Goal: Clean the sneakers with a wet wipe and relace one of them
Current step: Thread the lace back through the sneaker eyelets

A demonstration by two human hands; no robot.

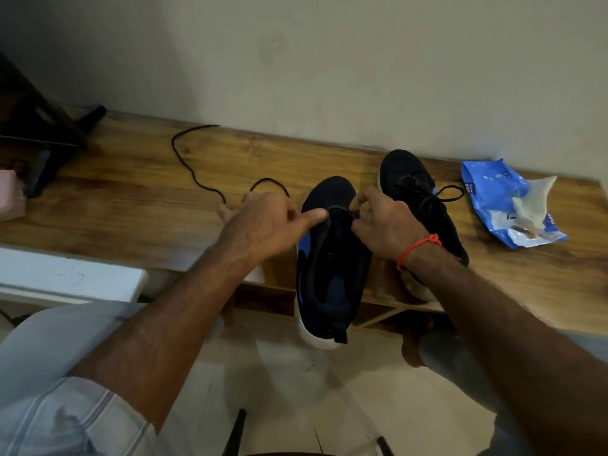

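Wooden planks form the table [131, 205] that crosses the middle of the frame from the left edge to the right, set against a pale wall [329, 60]. Beyond its near edge, pale floor tiles [296, 390] fill the lower centre. In the upper left corner stands a dark object [39, 133], too dim to identify.

At centre lies the unlaced sneaker [329, 268], black with a blue side patch and a white sole; its toe points toward the wall and its heel hangs past the table's near edge. Just to its right the second sneaker [418, 199] rests on the table, its laces tied in a bow. A blue wet wipe packet [503, 205], crumpled with its flap open, lies at the right of the frame near the second shoe.

The left hand [266, 225] has its index finger stretched out, its tip touching the unlaced sneaker's upper, the other fingers curled. The right hand [385, 225], a red thread [418, 245] round its wrist, pinches something at the front eyelets; it looks like the lace end, though I cannot tell for certain.

A loose black shoelace [194, 169] trails across the table from the upper left toward the left hand.
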